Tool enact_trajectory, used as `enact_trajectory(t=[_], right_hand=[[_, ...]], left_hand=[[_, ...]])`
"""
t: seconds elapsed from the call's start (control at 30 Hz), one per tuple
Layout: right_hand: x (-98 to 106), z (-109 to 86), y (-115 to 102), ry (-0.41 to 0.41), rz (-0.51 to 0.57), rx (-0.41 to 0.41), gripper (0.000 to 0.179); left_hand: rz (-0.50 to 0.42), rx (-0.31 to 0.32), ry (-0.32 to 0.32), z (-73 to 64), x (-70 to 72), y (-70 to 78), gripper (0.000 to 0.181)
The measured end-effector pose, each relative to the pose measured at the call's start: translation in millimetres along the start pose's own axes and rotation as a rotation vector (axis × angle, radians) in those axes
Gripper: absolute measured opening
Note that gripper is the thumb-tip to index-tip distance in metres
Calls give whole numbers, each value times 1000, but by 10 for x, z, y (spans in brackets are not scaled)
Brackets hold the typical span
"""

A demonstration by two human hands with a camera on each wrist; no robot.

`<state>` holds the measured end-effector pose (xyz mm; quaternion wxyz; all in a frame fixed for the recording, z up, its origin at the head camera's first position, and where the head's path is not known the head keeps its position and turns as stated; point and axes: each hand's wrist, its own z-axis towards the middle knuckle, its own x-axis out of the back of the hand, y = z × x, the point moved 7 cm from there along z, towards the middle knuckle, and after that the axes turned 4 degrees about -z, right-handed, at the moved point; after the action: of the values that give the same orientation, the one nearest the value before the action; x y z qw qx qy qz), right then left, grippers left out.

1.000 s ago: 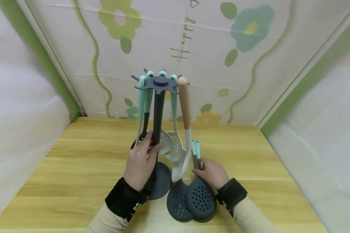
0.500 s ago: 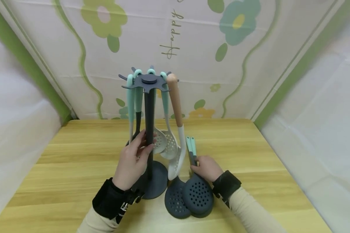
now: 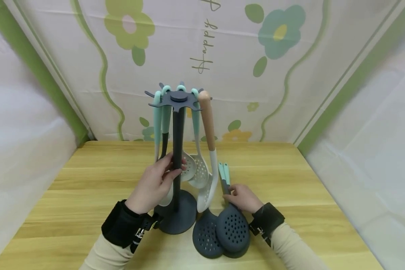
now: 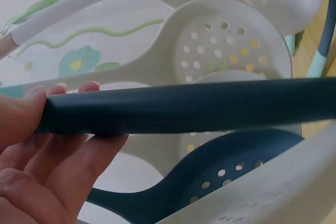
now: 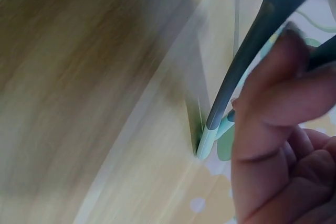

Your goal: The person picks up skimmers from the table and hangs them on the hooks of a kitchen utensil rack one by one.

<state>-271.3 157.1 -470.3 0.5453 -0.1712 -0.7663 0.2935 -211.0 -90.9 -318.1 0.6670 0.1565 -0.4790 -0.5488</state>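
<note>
- We see the left hand [image 3: 154, 184] with its grip closed round the pole [image 3: 177, 131] of the dark stand, thumb on one side and fingers on the other.
- The stand rises upright from its round base [image 3: 188, 217] on the wooden tabletop [image 3: 273, 180].
- From its hooks we see mint-handled utensils [image 3: 157, 120] hanging, plus one wood-handled utensil [image 3: 207, 123] with a white head.
- The right hand [image 3: 244, 198] has its grip pinched on a dark handle of the two skimmers (which one, we cannot tell).
- Those two, the left skimmer [image 3: 206, 234] and the right skimmer [image 3: 233, 229], overlap just beside the base, mint ends pointing away from us.
- Behind, we see a flowered cloth [image 3: 175, 45].
</note>
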Motion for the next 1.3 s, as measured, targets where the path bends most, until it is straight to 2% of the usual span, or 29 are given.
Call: enact_trajectory(t=[0.17, 0.37, 0.53, 0.8, 0.97, 1.3], right_hand=[[32, 8, 33, -9, 34, 11, 42], [47, 12, 41, -29, 54, 37, 45], [75, 26, 50, -25, 57, 41, 46], [198, -27, 15, 25, 89, 57, 52], [319, -71, -57, 78, 74, 93, 54], [442, -127, -200, 174, 11, 155, 47]], left_hand=[[85, -36, 36, 16, -1, 38, 27], [145, -63, 82, 39, -18, 69, 24], [202, -83, 150, 60, -58, 77, 23], [307, -104, 241, 62, -125, 89, 22], [365, -104, 284, 56, -151, 119, 31], [389, -80, 314, 72, -202, 140, 34]])
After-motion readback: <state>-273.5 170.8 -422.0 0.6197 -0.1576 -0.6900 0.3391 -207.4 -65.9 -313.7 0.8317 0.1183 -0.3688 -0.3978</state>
